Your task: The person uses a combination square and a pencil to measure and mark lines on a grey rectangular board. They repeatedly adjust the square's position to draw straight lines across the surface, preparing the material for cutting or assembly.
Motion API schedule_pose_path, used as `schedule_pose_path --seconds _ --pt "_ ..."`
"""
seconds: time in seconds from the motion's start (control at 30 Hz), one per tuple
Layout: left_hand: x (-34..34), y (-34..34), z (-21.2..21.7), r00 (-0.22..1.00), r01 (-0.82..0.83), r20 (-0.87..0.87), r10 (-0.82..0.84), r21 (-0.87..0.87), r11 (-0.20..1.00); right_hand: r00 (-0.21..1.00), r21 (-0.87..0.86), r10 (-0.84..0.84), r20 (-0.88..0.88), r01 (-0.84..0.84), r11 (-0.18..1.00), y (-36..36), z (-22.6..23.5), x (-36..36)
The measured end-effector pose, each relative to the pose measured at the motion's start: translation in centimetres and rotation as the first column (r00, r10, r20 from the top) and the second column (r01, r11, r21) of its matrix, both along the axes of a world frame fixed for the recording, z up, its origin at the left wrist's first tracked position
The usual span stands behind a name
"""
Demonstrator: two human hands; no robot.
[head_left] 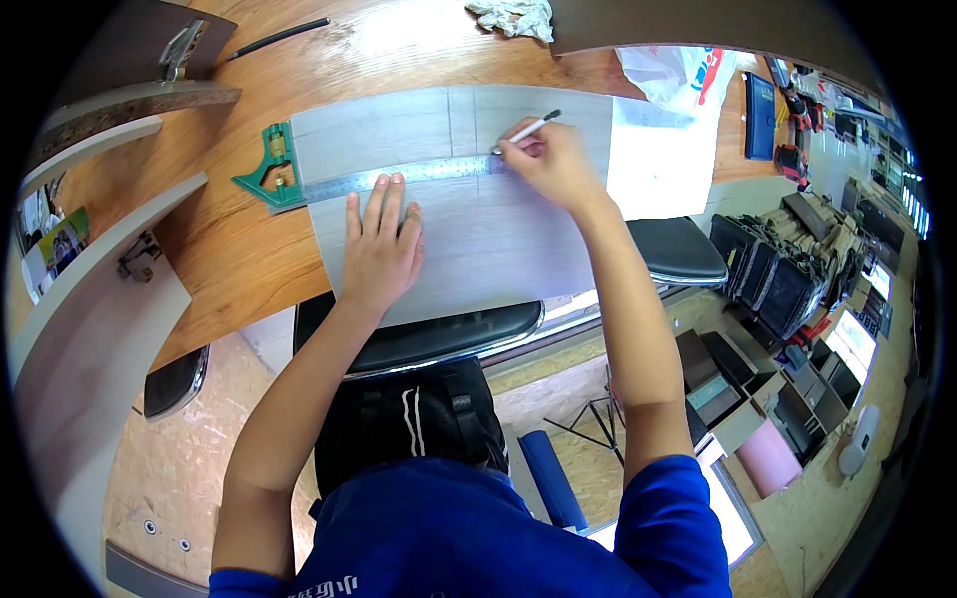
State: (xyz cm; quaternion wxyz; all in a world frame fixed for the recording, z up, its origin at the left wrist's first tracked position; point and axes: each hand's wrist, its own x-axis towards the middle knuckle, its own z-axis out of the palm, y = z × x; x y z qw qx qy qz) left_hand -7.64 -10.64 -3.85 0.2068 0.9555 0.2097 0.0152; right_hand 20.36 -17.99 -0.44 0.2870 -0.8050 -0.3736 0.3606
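A grey board (469,239) with thin dark pencil lines lies on the wooden table. Across it runs the steel blade of a combination square (429,171), whose green head (271,171) sits against the board's left edge. My left hand (384,239) lies flat, fingers stretched out, with its fingertips pressing on the blade and the palm over the board. Held in my right hand (553,164) is a white pencil (528,132) with a dark end; its tip is close to the blade's upper edge, near the right end of the blade.
White paper (663,164) lies right of the board, below a white plastic bag (673,75). A black pen (279,38) and crumpled paper (513,15) are at the back. Panels with metal hinges (140,254) stand at the left. Black stools (678,249) are under the table's near edge.
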Motion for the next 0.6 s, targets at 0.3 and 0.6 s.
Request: schedule_pose_path --seconds 0.3,0.6 --pt "0.2 -0.1 0.2 1.000 -0.016 0.018 0.016 -0.027 1.000 0.998 0.033 0.059 -0.013 -0.059 0.998 1.6 0.3 -2.0" --pt "0.0 0.0 0.1 1.000 -0.007 0.013 0.007 0.000 1.000 0.999 -0.058 0.035 0.007 -0.034 0.998 -0.5 -0.2 0.6"
